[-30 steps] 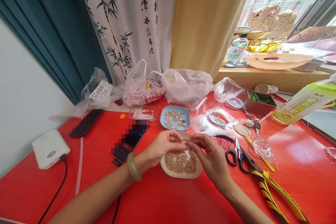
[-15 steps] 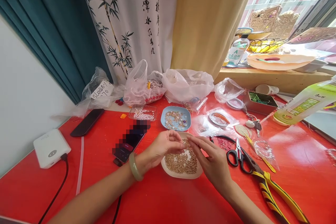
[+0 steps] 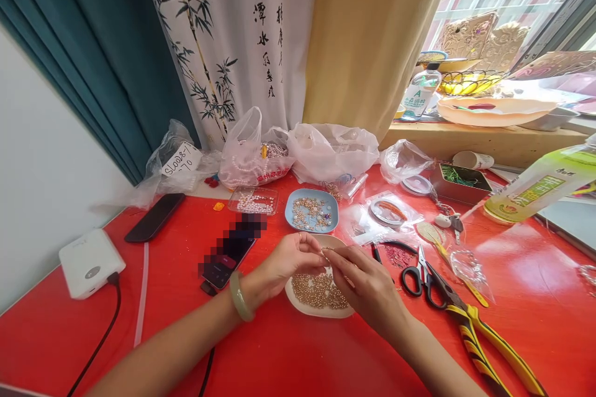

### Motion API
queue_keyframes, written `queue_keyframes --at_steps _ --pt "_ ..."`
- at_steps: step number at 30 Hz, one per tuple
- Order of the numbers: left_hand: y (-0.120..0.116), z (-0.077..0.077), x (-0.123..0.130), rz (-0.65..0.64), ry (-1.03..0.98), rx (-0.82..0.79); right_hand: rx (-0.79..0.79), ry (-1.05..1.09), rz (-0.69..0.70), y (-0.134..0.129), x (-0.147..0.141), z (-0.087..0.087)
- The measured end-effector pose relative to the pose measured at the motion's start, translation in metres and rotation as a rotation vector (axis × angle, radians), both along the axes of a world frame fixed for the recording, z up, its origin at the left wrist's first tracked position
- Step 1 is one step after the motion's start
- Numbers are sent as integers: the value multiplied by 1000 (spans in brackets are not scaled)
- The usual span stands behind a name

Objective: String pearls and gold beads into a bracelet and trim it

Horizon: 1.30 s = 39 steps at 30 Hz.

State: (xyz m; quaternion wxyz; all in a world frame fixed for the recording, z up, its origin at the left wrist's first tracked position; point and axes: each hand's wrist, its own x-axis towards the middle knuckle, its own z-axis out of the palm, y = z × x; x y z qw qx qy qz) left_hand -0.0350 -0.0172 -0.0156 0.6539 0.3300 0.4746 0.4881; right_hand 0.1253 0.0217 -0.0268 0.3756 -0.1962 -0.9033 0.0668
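Both hands meet above a white dish of small gold beads. My left hand, with a pale green bangle on the wrist, is closed in a pinch. My right hand is pinched too, its fingertips touching those of the left. Between the fingertips shows a short strand of gold beads; any thread is too fine to see. Just behind the dish stands a blue dish of mixed beads and pearls.
Scissors and yellow-black pliers lie to the right. A phone is left of the hands, with a white box farther left. Plastic bags line the back. A bottle stands at right.
My right hand has shifted slightly left, and its fingertips now meet the left hand's. The bead strand between them shows more clearly. My left hand has hardly moved.
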Motion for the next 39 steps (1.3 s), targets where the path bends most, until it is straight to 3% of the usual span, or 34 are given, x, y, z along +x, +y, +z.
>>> queue_keyframes --at_steps 9,17,26,39 --pt "2 -1 -1 -11 1 8 40 -75 50 5 6 3" --pt "1 4 -2 -14 -18 -21 40 -87 22 7 7 -5" --pt "2 5 -4 6 -17 -23 62 -83 -34 5 6 -1" --pt "4 1 -1 69 186 91 169 -202 -91 6 3 3"
